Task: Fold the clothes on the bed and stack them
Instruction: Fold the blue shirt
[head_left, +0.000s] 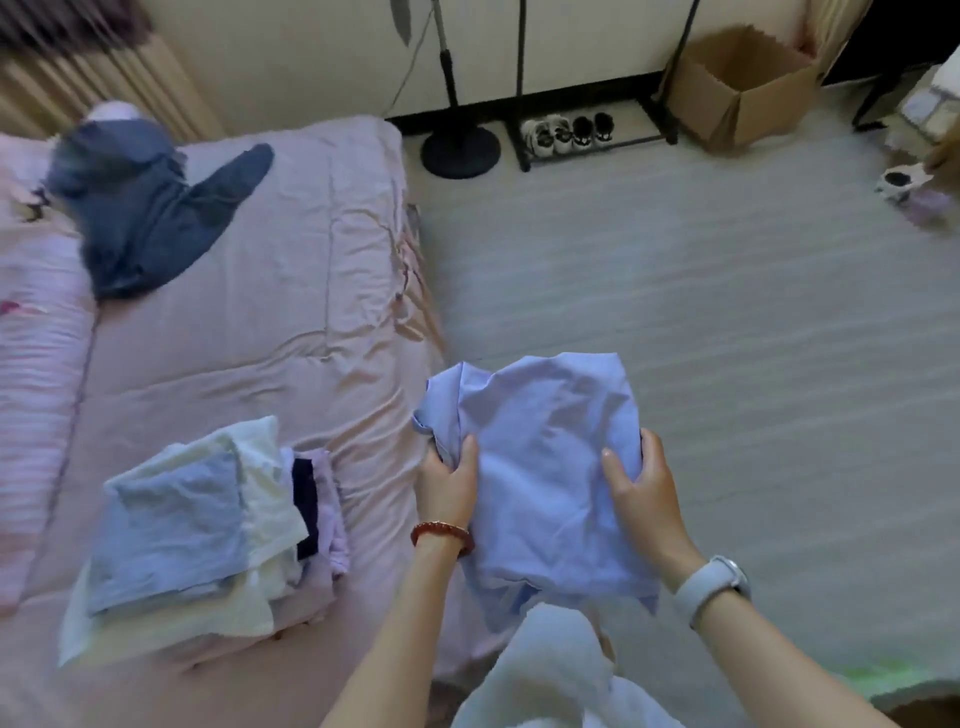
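A bed covered in a wrinkled pink quilt (291, 291) fills the left of the room, its edge meeting a pale striped floor (727, 312). A crumpled dark blue garment (150, 213) lies spread near the head of the bed. Closer in, a stack of folded clothes (197, 535) in light blue, cream, lilac and black rests on the quilt. A pink striped cushion (36, 374) lies along the bed's left side.

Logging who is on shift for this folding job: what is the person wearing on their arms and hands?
Both forearms are bare, with no sleeves and no gloves. The left hand has a reddish-brown beaded bracelet round its wrist. The right hand has a pale grey smartwatch with a smooth band on its wrist. No rings are visible.
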